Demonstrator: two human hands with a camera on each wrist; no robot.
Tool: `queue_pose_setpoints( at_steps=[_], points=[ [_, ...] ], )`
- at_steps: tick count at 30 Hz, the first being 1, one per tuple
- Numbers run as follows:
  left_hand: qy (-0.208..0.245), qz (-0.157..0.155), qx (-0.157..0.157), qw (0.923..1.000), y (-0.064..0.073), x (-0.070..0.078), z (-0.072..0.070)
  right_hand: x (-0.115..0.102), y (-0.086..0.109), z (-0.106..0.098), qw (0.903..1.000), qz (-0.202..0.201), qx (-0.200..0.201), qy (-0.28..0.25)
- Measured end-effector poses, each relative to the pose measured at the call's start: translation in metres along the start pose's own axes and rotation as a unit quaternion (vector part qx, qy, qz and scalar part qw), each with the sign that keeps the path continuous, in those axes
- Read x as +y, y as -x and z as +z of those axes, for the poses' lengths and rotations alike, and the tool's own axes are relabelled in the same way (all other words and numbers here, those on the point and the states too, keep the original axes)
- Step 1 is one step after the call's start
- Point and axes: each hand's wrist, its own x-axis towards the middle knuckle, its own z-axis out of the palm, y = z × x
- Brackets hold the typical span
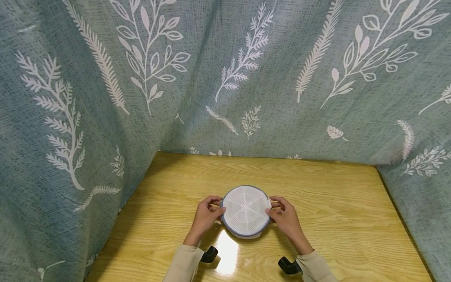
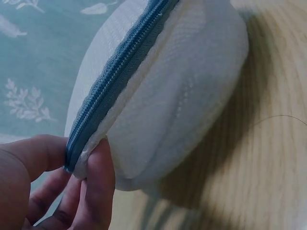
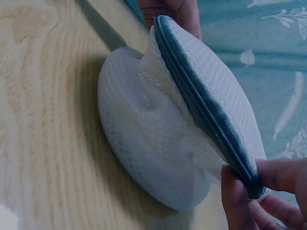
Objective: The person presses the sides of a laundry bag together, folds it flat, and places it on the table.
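Observation:
A round white mesh laundry bag [image 1: 245, 209] with a blue zipper running around its rim is held between both hands. At its left edge, the left hand [image 1: 207, 215] pinches the rim between thumb and fingers. Opposite, the right hand [image 1: 286, 217] pinches the right edge in the same way. The blue zipper [image 2: 112, 72] looks closed along the stretch seen in the left wrist view. Below the zipper, the bag's soft mesh side [image 3: 144, 129] sags and creases, its underside low over the wooden table.
The wooden table [image 1: 183, 176] has a bright light reflection in front of the bag. Blue-green curtains [image 1: 211, 78] with white leaf prints surround the back and sides. Black wrist devices [image 1: 289, 266] sit by both beige sleeves [image 1: 313, 266].

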Motion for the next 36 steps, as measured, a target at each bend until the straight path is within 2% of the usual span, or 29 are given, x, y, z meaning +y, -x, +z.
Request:
queue_pose_setpoints(
  at_steps=[7, 24, 36],
  points=[
    [-0.022, -0.001, 0.006, 0.9997, -0.002, -0.011, 0.002, 0.009, -0.002, 0.002, 0.9998, 0.007, 0.002, 0.016],
    [-0.060, 0.009, 0.008, 0.9981, -0.003, -0.022, 0.002, 0.016, -0.005, 0.008, 0.9989, -0.001, 0.007, 0.046],
    [-0.043, -0.003, 0.001, 0.9991, -0.001, -0.026, 0.003, 0.022, -0.009, 0.011, 0.9973, 0.000, 0.008, 0.073]
  ],
)
